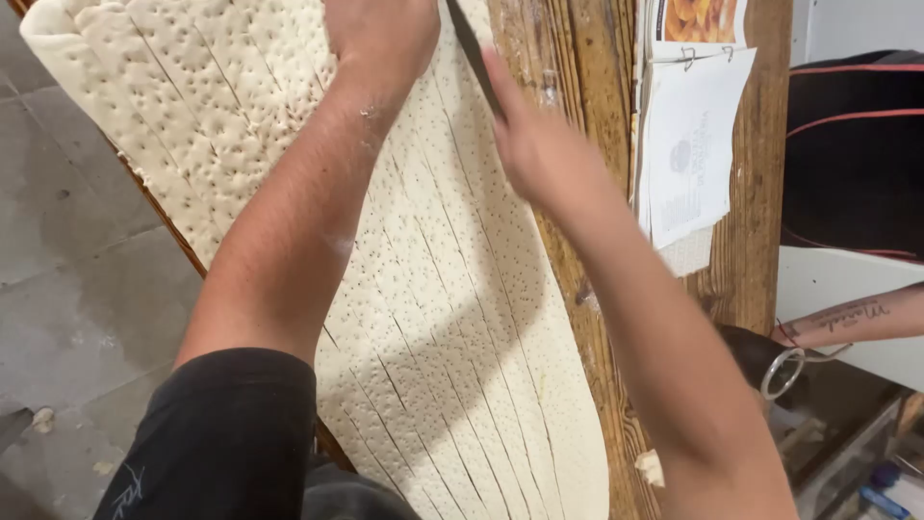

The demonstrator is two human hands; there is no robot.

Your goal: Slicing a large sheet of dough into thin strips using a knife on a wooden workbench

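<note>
We are looking through a single camera worn on the head, tilting steeply down and slightly forward over our own arms. It is sitting close above the surface [741, 241], taking in the dough [452, 318] lengthwise, with floor [77, 270] showing at left and another person's forearm [857, 318] edging in at right.

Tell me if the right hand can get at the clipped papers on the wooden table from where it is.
Probably yes. The right hand holds a dark blade over the dough, and the papers lie just to its right on the table with only bare wood between. It would likely have to free its grip first.
</note>
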